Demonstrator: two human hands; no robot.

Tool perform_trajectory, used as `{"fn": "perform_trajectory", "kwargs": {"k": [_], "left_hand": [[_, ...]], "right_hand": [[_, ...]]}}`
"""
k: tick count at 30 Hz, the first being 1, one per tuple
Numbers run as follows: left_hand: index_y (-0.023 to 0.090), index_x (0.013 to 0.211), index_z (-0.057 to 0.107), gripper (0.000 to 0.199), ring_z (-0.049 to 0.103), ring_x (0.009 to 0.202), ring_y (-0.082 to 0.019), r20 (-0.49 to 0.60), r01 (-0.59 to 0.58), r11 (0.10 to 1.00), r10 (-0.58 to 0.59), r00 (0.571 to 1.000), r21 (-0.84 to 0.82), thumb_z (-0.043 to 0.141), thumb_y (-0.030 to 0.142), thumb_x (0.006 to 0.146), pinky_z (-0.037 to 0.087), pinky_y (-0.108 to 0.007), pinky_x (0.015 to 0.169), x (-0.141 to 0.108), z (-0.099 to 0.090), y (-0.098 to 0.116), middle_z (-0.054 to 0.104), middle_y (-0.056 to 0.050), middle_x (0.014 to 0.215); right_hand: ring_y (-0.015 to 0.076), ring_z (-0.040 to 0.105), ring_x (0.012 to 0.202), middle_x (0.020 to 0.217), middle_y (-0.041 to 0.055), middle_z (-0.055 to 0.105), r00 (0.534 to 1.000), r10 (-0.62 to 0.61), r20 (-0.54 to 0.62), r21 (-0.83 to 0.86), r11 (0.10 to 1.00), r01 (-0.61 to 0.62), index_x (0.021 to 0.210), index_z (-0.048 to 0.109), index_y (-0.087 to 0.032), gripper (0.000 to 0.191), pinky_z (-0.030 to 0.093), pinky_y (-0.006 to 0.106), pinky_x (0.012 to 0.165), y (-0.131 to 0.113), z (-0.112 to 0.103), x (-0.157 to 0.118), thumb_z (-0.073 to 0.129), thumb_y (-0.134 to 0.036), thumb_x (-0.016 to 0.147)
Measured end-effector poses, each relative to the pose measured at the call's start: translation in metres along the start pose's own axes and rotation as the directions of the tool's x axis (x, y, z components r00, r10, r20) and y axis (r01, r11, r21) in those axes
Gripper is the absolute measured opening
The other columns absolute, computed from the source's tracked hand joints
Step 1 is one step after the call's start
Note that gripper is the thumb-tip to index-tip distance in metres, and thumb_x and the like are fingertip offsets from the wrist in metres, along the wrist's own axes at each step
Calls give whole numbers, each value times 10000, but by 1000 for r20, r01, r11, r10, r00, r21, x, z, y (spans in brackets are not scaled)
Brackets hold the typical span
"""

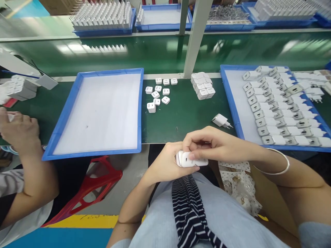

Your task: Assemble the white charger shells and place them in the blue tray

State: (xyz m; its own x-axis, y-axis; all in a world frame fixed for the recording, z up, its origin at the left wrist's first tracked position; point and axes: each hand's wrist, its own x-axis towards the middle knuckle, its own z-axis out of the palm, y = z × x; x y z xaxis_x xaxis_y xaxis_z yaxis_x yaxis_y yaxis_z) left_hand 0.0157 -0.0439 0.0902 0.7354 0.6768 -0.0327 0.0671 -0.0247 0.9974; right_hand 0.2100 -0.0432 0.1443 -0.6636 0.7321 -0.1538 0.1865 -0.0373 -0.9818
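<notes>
The left hand's fingers [191, 169] curl closed around a glossy white plastic charger block with rounded edges [198, 162], held just in front of the person's body, near the desk edge. The thumb of the right hand [214, 144] lies on the block's upper face, close to a small dark port; its other fingers are bent, and whether they pinch or merely press cannot be told.

The block looks light and stiff, likely a little slippery on its smooth faces, and its finish probably scratches easily. The long sides seem the best hold, with the port end left free.

Beyond the right hand, a white plastic charger with two prongs [220, 120] lies on its side on the green desk [178, 125]. Farther out are scattered small white rounded caps [166, 91] and a tight group of stacked white plastic pieces [203, 86]. A white-lined blue plastic tray [140, 110] stands to the left; a second blue plastic tray [232, 103] to the right bears rows of white chargers [266, 122]. At far left is a co-worker's hand [20, 127].
</notes>
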Motion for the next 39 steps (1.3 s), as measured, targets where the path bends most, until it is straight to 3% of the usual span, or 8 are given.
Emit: {"fn": "perform_trajectory", "kwargs": {"k": [8,19,24,39], "left_hand": [[129,936,690,252,699,835,-193,7,16,1000,-16,1000,-2,785,213,718,561,-288,716,-1,0,0,737,-67,944],[139,927,690,236,691,813,-183,-17,24,1000,-24,1000,11,775,192,712,555,-279,698,0,1,3,733,-55,930],[147,792,674,144,655,731,-142,-28,-35,996,37,999,78,779,156,693,515,-243,659,1,1,5,712,-13,813],[158,759,655,139,610,652,-117,-30,-19,986,24,999,165,766,132,679,484,-231,622,0,2,6,672,17,726]], "right_hand": [[87,440,595,659,-42,528,1000,16,-20,-9,1000,-16,884,620,-145,200,322,231,545,-1,2,2,654,-340,909],[81,401,590,659,-55,447,1000,0,-32,-111,994,-3,907,607,-160,174,327,220,545,0,1,1,639,-331,917],[78,411,587,675,-69,456,999,39,-24,-21,999,-40,1026,488,-192,235,323,206,535,1,1,-1,636,-342,922],[78,468,584,660,-77,478,988,152,32,50,987,-154,955,467,-197,228,374,205,538,-2,-1,5,671,-269,884]]}}
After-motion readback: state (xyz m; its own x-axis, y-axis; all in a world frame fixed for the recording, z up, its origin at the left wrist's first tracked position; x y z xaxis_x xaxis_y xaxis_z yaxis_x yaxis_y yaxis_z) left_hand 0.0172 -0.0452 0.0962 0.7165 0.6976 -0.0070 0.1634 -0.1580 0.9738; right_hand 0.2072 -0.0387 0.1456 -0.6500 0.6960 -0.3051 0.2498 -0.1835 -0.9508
